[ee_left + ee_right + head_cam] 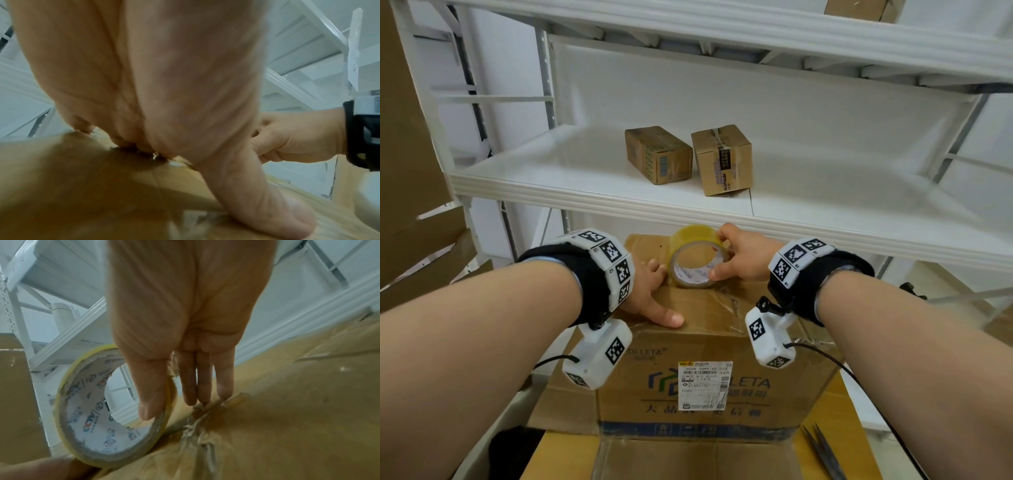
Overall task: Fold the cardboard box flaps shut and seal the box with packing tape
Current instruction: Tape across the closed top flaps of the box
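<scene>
A brown cardboard box with a white shipping label stands in front of me, its top flaps folded down. A roll of yellowish packing tape stands on edge on the box top. My right hand grips the roll, thumb on its near rim and fingers over the far side. My left hand lies flat on the box top just left of the roll, thumb pressed down near the front edge. Crinkled clear tape runs along the top seam.
A white shelf edge overhangs just beyond the box, with two small taped boxes on it. Scissors lie at the lower right. Flattened cardboard leans at the left. An opened cardboard flap lies below the box.
</scene>
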A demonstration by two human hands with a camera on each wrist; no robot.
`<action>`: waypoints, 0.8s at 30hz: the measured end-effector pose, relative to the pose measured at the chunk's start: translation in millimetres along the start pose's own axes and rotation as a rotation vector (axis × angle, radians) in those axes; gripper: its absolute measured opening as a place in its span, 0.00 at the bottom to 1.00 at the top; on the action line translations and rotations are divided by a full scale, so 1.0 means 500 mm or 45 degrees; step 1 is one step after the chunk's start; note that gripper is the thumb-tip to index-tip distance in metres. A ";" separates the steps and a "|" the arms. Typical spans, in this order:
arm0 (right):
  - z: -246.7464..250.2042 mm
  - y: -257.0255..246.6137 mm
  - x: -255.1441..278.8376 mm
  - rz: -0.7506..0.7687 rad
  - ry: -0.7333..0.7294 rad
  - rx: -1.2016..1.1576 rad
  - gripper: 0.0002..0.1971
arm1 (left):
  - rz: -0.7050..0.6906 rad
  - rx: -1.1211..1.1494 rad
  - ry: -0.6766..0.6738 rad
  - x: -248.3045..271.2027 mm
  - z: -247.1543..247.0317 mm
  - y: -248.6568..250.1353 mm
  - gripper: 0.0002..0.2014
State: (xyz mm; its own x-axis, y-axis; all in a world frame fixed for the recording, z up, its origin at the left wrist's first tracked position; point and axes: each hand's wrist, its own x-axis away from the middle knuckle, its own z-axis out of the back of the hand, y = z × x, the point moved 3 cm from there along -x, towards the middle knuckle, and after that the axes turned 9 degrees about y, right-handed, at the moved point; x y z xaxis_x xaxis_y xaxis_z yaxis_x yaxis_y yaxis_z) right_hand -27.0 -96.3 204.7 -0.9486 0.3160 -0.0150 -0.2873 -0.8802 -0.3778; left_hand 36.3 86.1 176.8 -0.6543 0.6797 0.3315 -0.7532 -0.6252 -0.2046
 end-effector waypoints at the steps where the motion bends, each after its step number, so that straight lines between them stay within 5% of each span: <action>1: 0.002 0.000 -0.001 -0.007 -0.004 -0.004 0.36 | 0.000 0.004 -0.003 -0.001 -0.001 0.000 0.58; 15: 0.027 0.050 -0.016 -0.178 0.008 -0.144 0.23 | -0.012 0.037 0.013 0.006 -0.001 0.004 0.57; 24: 0.025 0.052 -0.015 -0.205 0.049 -0.150 0.26 | 0.033 -0.093 0.018 0.007 0.016 0.024 0.59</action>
State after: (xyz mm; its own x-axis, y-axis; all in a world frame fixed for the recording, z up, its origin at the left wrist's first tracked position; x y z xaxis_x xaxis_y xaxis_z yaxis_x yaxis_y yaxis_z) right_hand -28.9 -126.3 206.7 -0.8855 0.4643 0.0200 -0.4149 -0.7704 -0.4841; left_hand 25.6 78.2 182.7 -0.6744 0.6692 0.3121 -0.7384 -0.6135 -0.2800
